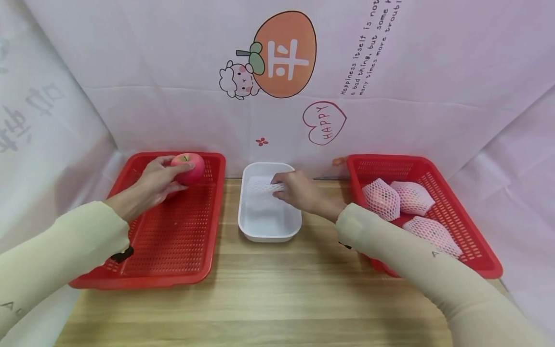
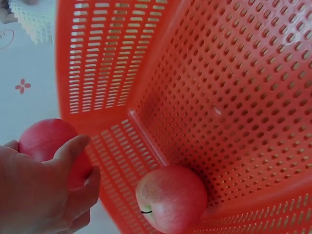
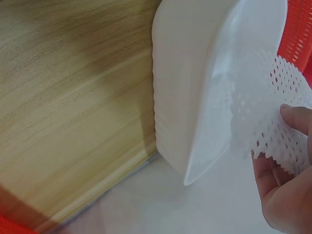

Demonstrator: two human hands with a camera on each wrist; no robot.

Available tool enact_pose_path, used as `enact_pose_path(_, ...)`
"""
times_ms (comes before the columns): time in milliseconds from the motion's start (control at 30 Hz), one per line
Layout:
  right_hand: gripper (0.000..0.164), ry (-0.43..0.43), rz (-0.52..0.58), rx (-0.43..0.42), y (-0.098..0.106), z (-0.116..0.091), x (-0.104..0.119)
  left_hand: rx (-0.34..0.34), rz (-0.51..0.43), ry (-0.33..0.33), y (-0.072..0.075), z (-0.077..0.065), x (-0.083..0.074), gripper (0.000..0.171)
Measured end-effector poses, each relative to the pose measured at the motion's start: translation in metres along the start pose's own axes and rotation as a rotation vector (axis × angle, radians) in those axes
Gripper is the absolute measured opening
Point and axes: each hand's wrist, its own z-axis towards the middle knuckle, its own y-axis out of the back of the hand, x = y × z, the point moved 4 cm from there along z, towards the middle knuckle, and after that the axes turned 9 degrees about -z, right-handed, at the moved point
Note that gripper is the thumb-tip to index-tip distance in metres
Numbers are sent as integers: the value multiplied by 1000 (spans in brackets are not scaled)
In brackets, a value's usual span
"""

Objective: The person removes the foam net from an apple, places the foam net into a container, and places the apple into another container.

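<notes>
My left hand (image 1: 158, 180) grips a red apple (image 1: 194, 169) above the far end of the left red basket (image 1: 217, 217). Below it, a second apple (image 2: 173, 200) lies in that basket, mostly hidden by the hand in the head view. Over the white tray (image 1: 270, 238), my right hand (image 1: 299, 193) pinches a white foam net sleeve (image 3: 280, 122) between thumb and fingers. No fruit shows inside this sleeve. Its mesh hangs over the tray's far part.
On the right stands another red basket (image 1: 474, 231) holding several net-wrapped fruits (image 1: 414, 197). The wooden table (image 1: 269, 289) lies under everything. A printed white cloth (image 1: 182, 106) rises close behind the baskets and tray.
</notes>
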Motion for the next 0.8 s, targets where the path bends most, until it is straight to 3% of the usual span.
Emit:
enact_pose_path(400, 26, -20, -64, 100, -20, 4, 5, 1, 41, 15, -17, 19, 13, 85)
enact_pose_path(567, 26, -20, -118, 120, -25, 4, 5, 16, 46, 32, -18, 28, 21, 86)
enact_pose_path(800, 30, 3, -182, 225, -33, 4, 7, 23, 69, 28, -18, 37, 32, 82)
